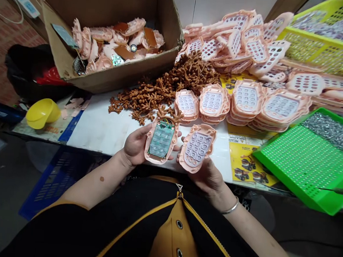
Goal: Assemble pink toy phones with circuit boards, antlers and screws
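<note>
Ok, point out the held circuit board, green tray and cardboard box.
Circuit board (161,138): head view, middle of its face.
Green tray (303,160): head view, bare perforated floor.
Cardboard box (122,73): head view, front wall.

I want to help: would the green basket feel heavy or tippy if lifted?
The green basket probably feels heavier at its far end, where silvery metal bits are heaped. Those loose bits might slide if it tilts. Its holed floor looks plastic, so it may bend a little.

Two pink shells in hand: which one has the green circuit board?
The pink shell in the left hand: its green circuit board shows, with brown antlers at the top. The other shell, in the right hand, shows a pale keypad.
</note>
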Demonstrator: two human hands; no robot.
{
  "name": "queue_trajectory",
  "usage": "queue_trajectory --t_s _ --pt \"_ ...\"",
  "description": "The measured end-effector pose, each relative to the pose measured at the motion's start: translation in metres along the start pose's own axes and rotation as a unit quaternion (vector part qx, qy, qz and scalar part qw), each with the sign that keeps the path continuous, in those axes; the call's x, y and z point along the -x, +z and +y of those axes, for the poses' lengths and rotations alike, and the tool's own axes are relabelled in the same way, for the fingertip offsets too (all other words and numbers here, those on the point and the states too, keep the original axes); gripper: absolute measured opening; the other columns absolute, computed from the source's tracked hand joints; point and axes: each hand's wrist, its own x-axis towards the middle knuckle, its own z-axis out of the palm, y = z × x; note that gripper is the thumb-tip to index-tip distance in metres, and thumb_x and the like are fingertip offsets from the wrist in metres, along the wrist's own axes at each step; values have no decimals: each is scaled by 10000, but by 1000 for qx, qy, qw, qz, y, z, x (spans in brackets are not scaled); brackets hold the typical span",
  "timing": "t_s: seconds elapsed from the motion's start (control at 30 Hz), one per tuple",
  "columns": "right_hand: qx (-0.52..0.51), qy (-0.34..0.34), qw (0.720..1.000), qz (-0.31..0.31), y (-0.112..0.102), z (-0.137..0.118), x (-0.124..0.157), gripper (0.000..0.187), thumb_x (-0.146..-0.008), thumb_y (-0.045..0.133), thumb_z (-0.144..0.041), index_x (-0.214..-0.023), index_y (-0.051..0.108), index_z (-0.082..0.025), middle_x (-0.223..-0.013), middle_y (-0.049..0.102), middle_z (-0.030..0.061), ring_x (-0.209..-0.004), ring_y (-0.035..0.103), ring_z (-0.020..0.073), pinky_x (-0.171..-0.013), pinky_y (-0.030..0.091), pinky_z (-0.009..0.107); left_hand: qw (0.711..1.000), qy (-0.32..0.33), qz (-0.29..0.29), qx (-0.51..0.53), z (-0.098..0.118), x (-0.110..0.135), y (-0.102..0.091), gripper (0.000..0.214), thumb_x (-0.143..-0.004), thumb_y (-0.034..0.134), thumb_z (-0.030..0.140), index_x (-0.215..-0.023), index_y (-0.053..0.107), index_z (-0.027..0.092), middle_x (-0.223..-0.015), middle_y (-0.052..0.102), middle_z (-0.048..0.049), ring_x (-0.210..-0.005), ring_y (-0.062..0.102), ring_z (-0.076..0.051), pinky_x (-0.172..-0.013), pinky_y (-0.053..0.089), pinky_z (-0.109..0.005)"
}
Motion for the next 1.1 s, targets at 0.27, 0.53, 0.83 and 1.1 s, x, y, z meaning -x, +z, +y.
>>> queue_trajectory --t_s 0.27,0.53,0.83,1.1 --pt "-36 8 999 -13 18 1 -9 648 -548 902 -527 -1089 704 -230 -1072 752 72 -921 693 229 -910 535 381 993 86 60 -45 -1 -7 16 579 -741 725 475 -1211 645 146 -1231 699 -151 -1097 677 -342 -917 550 -459" --pt "-43 -5 999 -23 31 1 -19 488 -529 947 -403 -878 667 -207 -700 643 -38 -660 568 112 -702 477 254 886 172 144 -405 -6 -13 27 878 -681 839 415 -1458 490 200 -1491 515 -135 -1276 549 -336 -1056 464 -437" --pt "-35 -28 999 -24 37 1 -21 579 -541 944 -336 -1037 661 -243 -1014 720 25 -953 650 196 -858 532 323 835 180 147 -498 -10 -17 37 948 -656 828 471 -1467 464 141 -1473 506 -195 -1306 515 -349 -1139 373 -500" --pt "-15 -46 999 -23 32 8 -21 616 -561 933 -315 -1106 653 -258 -1116 725 39 -1081 655 227 -996 499 384 823 165 107 -533 -9 -15 40 1000 -649 828 472 -1483 435 85 -1473 493 -216 -1314 514 -344 -1138 385 -470"
